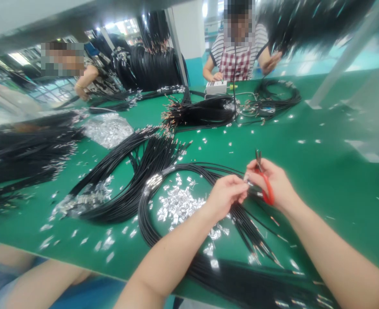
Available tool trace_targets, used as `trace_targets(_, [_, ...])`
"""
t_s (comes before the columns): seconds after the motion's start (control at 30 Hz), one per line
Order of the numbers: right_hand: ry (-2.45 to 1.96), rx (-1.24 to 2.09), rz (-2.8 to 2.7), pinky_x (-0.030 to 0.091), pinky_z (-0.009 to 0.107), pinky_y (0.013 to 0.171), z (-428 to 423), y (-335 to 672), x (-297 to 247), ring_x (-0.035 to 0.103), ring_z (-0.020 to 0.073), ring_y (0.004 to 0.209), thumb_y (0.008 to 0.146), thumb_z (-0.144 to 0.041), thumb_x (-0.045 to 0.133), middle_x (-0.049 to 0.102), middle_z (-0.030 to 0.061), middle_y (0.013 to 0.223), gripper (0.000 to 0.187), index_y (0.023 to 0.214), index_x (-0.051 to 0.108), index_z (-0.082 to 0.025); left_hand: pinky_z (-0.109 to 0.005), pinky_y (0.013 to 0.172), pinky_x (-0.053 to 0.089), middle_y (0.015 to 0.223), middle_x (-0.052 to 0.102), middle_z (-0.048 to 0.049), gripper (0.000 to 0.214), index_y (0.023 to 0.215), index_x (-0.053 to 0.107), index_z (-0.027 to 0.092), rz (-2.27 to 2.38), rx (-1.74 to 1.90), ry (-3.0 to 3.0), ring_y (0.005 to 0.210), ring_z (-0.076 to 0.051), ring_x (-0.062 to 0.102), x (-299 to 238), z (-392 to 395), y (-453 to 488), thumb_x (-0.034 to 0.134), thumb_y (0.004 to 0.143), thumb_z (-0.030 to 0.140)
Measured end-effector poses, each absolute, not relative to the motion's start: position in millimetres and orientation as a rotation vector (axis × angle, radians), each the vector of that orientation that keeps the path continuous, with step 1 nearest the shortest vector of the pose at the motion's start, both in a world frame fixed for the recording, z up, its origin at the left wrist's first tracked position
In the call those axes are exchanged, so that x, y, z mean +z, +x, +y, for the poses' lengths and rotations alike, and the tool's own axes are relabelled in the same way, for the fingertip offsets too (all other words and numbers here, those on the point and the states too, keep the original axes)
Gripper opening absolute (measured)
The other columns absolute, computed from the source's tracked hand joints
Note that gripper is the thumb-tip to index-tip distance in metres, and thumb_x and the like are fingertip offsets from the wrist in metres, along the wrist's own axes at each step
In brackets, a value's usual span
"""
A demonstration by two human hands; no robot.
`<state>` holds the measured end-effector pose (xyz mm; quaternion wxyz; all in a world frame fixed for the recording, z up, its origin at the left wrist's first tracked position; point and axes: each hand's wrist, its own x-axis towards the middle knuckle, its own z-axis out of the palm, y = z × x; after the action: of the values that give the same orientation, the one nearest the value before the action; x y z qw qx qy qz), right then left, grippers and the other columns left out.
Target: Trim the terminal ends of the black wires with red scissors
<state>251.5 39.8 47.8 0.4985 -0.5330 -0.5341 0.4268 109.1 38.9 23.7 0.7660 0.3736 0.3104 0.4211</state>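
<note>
Left hand [224, 195]: pinching a black cable [255, 187] near its tip, right of centre
Right hand [279, 185]: holding red-handled scissors [268, 188], blades up, fingertips by same cable
Cable feel: probably light, springy, smooth jacket; exposed tips likely bend easily
Best hold: jacket, just behind tip
Cable bundle [147, 223]: looped, lower centre, green surface [337, 201]
Foil scraps [179, 201]: within loop, likely flimsy

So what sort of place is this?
Probably a cable-assembly workshop: black cable bundles and silvery scraps lie across a green worktable, with a co-worker at its far edge.
</note>
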Motion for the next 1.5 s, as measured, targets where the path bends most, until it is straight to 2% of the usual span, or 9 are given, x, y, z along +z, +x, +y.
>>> trace_targets(0.1, [-1.353,0.93,-1.286,0.046,0.027,0.059,36.3,249.3,51.9,0.053,0.011,0.058,0.069,-0.033,0.064,0.057,-0.002,0.068,0.019,0.08,0.054,-0.021,-0.021,0.054,0.035,0.053,0.055,0.0032,0.02,0.059,0.054,0.014,0.804,1.041,0.853,0.05,-0.006,0.047,24.9,37.3,112.3,0.073,0.058,0.021])
trace_targets(0.3, [-1.281,0.918,-1.395,0.047,0.028,0.063,27.7,241.3,54.4,0.056,0.0138,0.064,0.066,-0.033,0.067,0.059,-0.0007,0.07,0.021,0.079,0.055,-0.021,-0.021,0.056,0.034,0.051,0.053,0.0053,0.022,0.054,0.053,0.014,0.928,1.15,0.893,0.05,-0.006,0.044,28.4,36.6,114.3,0.074,0.053,0.02])
trace_targets(0.43, [-1.252,0.954,-1.367,0.047,0.027,0.061,32.1,244.1,48.1,0.055,0.0123,0.062,0.067,-0.031,0.066,0.058,-0.0017,0.068,0.018,0.077,0.054,-0.021,-0.022,0.056,0.035,0.054,0.058,0.002,0.017,0.059,0.059,0.014,0.842,1.085,0.886,0.052,-0.007,0.047,25.9,37.7,112.6,0.073,0.058,0.024])
trace_targets(0.63, [-1.266,1.137,-1.367,0.044,0.025,0.051,41.5,247.0,36.5,0.053,0.0111,0.054,0.06,-0.038,0.071,0.058,-0.0025,0.063,0.03,0.076,0.054,-0.019,-0.023,0.058,0.037,0.056,0.058,0.0003,0.014,0.063,0.064,0.014,0.784,1.09,0.902,0.054,-0.009,0.048,25.0,42.2,107.4,0.07,0.063,0.026])
trace_targets(0.87, [-1.237,1.308,-1.256,0.047,0.027,0.061,35.8,239.5,36.4,0.057,0.012,0.062,0.06,-0.038,0.073,0.061,-0.0005,0.073,0.035,0.083,0.055,-0.019,-0.024,0.079,0.039,0.075,0.056,0.0009,0.011,0.057,0.061,0.016,0.866,1.371,0.931,0.081,-0.012,0.053,24.2,49.5,105.1,0.071,0.06,0.018])
trace_targets(1.03, [-1.17,1.271,-1.283,0.049,0.031,0.068,31.7,232.5,33.9,0.058,0.0137,0.069,0.06,-0.038,0.073,0.06,-0.0002,0.075,0.033,0.079,0.054,-0.02,-0.024,0.071,0.043,0.071,0.057,0.0005,0.015,0.061,0.06,0.015,0.888,1.352,0.877,0.071,-0.011,0.054,23.0,48.4,107.8,0.074,0.058,0.021])
trace_targets(1.23, [-1.225,1.179,-1.369,0.048,0.03,0.062,31.0,234.0,34.4,0.055,0.0134,0.065,0.061,-0.04,0.072,0.058,0.0001,0.074,0.032,0.077,0.053,-0.02,-0.019,0.052,0.034,0.077,0.064,-0.0032,0.023,0.085,0.067,0.016,0.831,1.288,0.852,0.06,-0.008,0.05,34.6,50.2,101.9,0.07,0.064,0.027])
trace_targets(1.37, [-1.229,1.197,-1.391,0.046,0.028,0.058,29.9,234.6,36.6,0.054,0.0129,0.062,0.062,-0.036,0.071,0.058,-0.0008,0.07,0.028,0.077,0.053,-0.02,-0.02,0.048,0.03,0.067,0.062,-0.0014,0.016,0.075,0.068,0.015,0.863,1.28,0.905,0.05,-0.005,0.042,38.0,53.3,98.3,0.069,0.065,0.028])
trace_targets(1.5, [-1.237,1.176,-1.403,0.045,0.027,0.058,29.5,235.2,38.0,0.053,0.012,0.06,0.062,-0.034,0.071,0.057,-0.0019,0.068,0.026,0.075,0.053,-0.02,-0.021,0.05,0.031,0.065,0.062,-0.0004,0.014,0.07,0.067,0.015,0.881,1.274,0.918,0.051,-0.005,0.044,35.4,55.1,97.9,0.071,0.062,0.026])
